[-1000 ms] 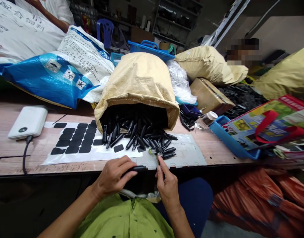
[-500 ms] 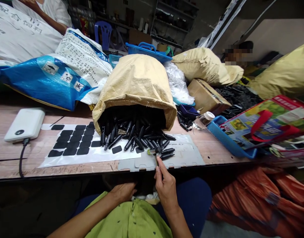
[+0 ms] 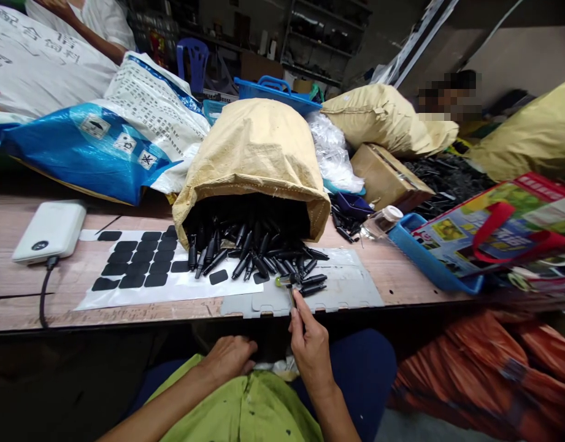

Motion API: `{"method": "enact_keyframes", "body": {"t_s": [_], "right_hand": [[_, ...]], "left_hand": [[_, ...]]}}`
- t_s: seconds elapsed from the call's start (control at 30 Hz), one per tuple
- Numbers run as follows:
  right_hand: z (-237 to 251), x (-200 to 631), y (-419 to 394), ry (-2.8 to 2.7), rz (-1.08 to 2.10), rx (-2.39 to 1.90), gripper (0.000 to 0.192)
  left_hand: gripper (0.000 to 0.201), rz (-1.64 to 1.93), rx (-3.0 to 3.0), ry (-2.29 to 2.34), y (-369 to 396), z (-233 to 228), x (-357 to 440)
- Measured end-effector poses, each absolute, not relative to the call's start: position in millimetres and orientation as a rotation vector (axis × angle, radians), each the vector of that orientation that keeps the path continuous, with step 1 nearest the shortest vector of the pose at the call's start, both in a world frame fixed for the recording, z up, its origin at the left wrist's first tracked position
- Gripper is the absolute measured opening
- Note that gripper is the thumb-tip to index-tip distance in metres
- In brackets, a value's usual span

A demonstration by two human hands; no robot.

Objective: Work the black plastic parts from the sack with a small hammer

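the left hand point(image 3: 231, 356), curled, its hold unclear, had dropped below the wood-grain tabletop's point(image 3: 397, 276) front edge; the right hand point(image 3: 312, 344) pinched a hammer point(image 3: 288, 280), shelves point(image 3: 319, 46) behind.

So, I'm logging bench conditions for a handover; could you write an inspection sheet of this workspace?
Surface: wood-patterned table; grey plate and white sheet with black patches near its front edge.
Job's things: black pen-like pieces spill from a tan sack.
Clutter: white device, clear jar, blue tray bearing a colourful bag.
Hands: right hand grips a hammer-like tool in its fingers; left hand near the lap, contents hidden.
Cables: black cable plugged into the white device.
Surroundings: white-and-blue sack, blue chair, co-worker's white sleeve.
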State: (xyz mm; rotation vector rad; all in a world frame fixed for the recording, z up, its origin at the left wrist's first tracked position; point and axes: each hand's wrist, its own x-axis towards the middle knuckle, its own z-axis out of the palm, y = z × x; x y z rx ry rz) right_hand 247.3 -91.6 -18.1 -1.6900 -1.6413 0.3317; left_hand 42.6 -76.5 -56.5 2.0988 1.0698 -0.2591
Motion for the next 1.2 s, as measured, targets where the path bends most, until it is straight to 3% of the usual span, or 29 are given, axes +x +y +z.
{"method": "enact_keyframes", "body": {"t_s": [0.2,0.37,0.57,1.2], "right_hand": [[-15.5,246.3,-92.2,-1.63,0.354,-1.696,0.046],[-17.6,246.5,-92.0,-1.634,0.337,-1.681,0.046],[-19.3,246.4,-91.8,-1.625,0.33,-1.691,0.045],[-6.0,246.8,-93.4,-1.57,0.512,-1.716,0.045]], "left_hand": [[0.021,0.271,2.07,0.965,-57.7,25.5,42.5],[0.028,0.74,2.368,1.39,4.4,37.7,45.0],[0.02,0.633,2.587,1.519,45.8,33.2,45.4],[0.018,0.83,2.044,1.38,-5.4,-1.9,8.7]]}}
